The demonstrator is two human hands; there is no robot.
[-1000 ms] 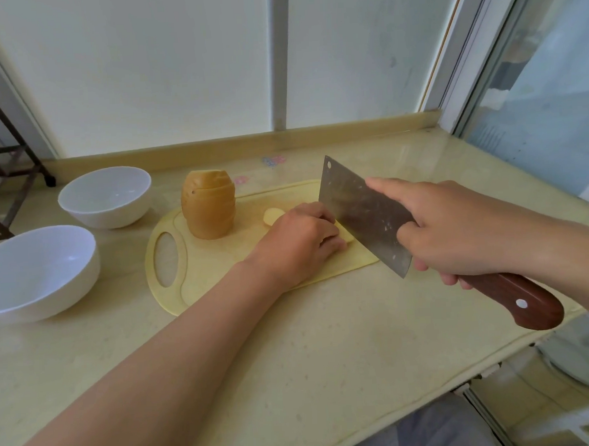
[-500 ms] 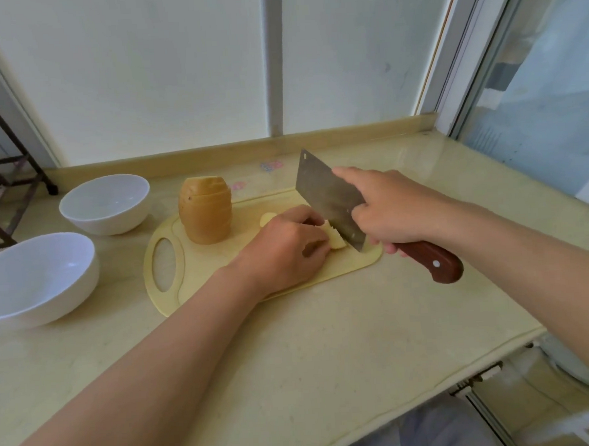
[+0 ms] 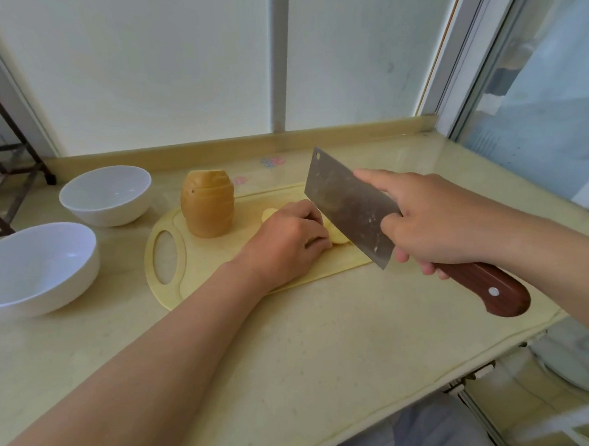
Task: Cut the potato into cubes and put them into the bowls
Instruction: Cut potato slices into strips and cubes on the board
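Head view: pale potato pieces (image 3: 339,237) are pinned on the cutting board (image 3: 203,261) by the curled left hand (image 3: 287,238), while a cleaver (image 3: 348,208) is gripped by the right hand (image 3: 434,224); two white bowls (image 3: 110,213) are set to the left.

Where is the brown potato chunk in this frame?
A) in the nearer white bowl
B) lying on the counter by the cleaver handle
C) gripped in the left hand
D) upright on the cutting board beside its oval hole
D: the brown potato chunk stands upright on the cutting board by its oval hole, apart from the left hand, which holds pale slices, and from the cleaver gripped by the right hand.
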